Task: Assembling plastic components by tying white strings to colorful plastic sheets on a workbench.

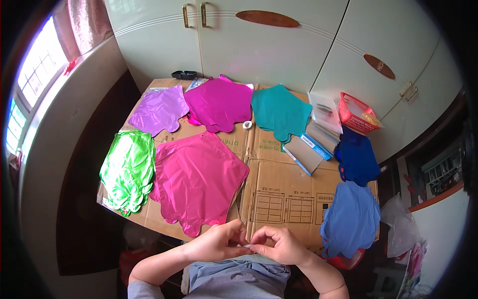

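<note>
My left hand and my right hand meet at the near edge of the cardboard sheet, fingertips pinched together on a small pale piece too tiny to identify. Just beyond my left hand lies a flat pink foil balloon. Other flat foil balloons are spread over the cardboard: green, light purple, magenta, teal, dark blue and light blue.
A small tape roll sits between the magenta and teal balloons. Flat packets and a red basket lie at the right. Cream cupboard doors stand behind; a window is left. A black tray sits at the far edge.
</note>
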Available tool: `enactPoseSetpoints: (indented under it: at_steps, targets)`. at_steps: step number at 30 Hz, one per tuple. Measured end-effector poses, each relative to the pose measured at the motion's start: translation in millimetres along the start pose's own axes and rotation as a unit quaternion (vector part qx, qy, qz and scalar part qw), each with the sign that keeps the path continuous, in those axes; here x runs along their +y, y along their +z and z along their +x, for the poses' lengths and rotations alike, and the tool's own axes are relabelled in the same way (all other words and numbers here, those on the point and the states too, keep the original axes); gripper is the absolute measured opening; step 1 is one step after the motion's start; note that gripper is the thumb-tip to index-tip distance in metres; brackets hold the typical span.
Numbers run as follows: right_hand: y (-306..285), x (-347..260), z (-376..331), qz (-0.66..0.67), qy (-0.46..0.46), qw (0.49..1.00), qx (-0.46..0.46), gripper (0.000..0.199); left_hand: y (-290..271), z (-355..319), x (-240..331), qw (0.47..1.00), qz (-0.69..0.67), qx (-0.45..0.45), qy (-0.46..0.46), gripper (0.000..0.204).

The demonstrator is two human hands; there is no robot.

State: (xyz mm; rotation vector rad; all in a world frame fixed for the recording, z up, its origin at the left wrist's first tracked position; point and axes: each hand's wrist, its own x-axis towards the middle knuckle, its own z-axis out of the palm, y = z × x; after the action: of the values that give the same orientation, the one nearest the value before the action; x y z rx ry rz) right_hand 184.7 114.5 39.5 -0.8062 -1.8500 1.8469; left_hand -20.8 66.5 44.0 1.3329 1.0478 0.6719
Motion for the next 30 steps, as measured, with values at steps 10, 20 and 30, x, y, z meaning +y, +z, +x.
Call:
enactPoseSetpoints:
  at_steps: [10, 20, 30]
  targets:
    - [-7.4, -10.6, 3.6, -0.067, -0.058, 0.996, 0.007, 0.006, 0.1, 9.3, -19.1, 0.963, -0.266, -0.032, -0.016, 0.017]
    - [-5.5, 2.1, 7.5, 0.109, -0.020, 0.991, 0.075, 0.011, 4.8, 13.5, -7.7, 0.984, -0.041, 0.137, 0.103, 0.019]
    - [-19.2, 27.2, 22.0, 0.117, -0.106, 0.977, 0.142, 0.010, -19.0, 44.2, 17.4, 0.969, 0.157, 0.147, 0.118, 0.025]
